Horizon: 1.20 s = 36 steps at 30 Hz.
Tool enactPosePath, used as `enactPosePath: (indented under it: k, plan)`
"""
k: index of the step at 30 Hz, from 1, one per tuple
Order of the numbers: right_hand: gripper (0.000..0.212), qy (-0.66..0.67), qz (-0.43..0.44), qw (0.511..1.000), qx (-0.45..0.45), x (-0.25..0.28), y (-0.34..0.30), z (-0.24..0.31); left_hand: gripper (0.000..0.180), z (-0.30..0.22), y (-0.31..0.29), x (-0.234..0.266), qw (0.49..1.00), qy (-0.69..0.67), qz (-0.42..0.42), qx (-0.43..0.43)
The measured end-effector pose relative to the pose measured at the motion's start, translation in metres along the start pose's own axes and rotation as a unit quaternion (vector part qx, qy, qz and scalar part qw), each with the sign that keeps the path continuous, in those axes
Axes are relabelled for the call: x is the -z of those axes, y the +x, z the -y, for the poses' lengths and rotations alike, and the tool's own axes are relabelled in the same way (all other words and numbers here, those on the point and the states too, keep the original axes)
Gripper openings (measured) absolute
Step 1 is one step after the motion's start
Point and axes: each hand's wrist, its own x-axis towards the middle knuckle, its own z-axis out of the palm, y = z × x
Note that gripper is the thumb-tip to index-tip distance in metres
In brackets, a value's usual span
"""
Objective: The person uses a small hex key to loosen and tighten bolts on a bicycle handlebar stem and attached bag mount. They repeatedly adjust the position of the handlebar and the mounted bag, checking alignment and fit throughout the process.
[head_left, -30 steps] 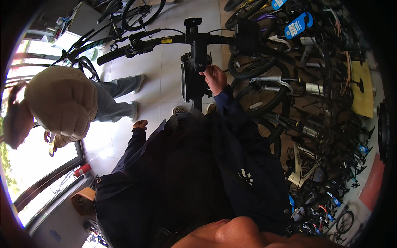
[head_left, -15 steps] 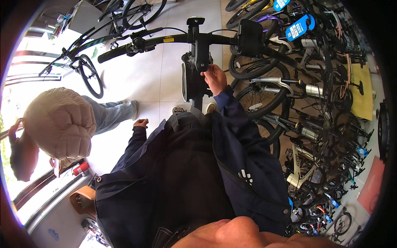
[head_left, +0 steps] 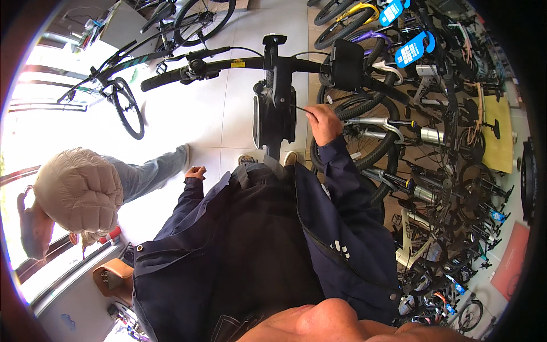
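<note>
In front of me stands a bicycle with a black handlebar point(head_left: 216, 66) and a black stem point(head_left: 282, 85). Just right of the stem, my right hand point(head_left: 325, 122) is closed, pinching one end of a thin dark rod point(head_left: 300, 108). The rod's other end reaches toward the side of the stem; whether they touch I cannot tell. Under the stem, a dark bag-like piece point(head_left: 257, 122) sits along the frame. My left hand point(head_left: 195, 172) hangs low by my left side, fingers curled, with nothing seen in them. A black phone-shaped holder point(head_left: 346, 64) is mounted on the bar's right part.
To the right, several bicycles stand packed in rows, with front wheels point(head_left: 370, 137) close to my right arm. A person in a puffy beige jacket point(head_left: 80, 191) is at the left. Another bicycle point(head_left: 119, 65) stands at the far left. A brown bag point(head_left: 114, 276) lies behind.
My right hand has moved right, away from the stem, and the thin rod now shows in it. The person at the left has shifted slightly; the view has tilted a little.
</note>
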Motion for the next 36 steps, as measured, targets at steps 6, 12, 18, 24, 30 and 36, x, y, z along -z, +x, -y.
enactPosePath:
  k: [6, 12, 18, 24, 30, 36]
  plan:
    - [0.014, -0.012, 0.027, 1.000, 0.008, 0.002, 0.009, 0.006, 0.024, -0.024, -0.001, -0.002, 0.996, -0.034, -0.021, -0.084]
    - [0.015, 0.008, 0.055, 0.998, 0.040, 0.000, 0.016, 0.010, 0.029, -0.041, -0.011, -0.008, 0.995, -0.029, -0.002, -0.095]
    - [0.015, -0.002, 0.062, 0.998, 0.020, 0.008, 0.014, 0.008, 0.032, -0.031, -0.014, -0.013, 0.996, -0.042, -0.015, -0.076]
    - [0.017, 0.001, 0.047, 0.997, 0.061, -0.002, 0.017, -0.006, 0.028, -0.017, -0.007, -0.022, 0.996, -0.076, -0.001, -0.042]
    - [0.013, -0.025, 0.092, 0.985, 0.146, -0.006, 0.038, -0.024, 0.030, -0.041, -0.023, -0.033, 0.974, -0.038, 0.179, -0.131]
    - [0.012, -0.031, 0.149, 0.973, 0.175, 0.003, 0.050, -0.029, 0.033, -0.060, -0.053, -0.043, 0.949, 0.106, 0.161, -0.250]
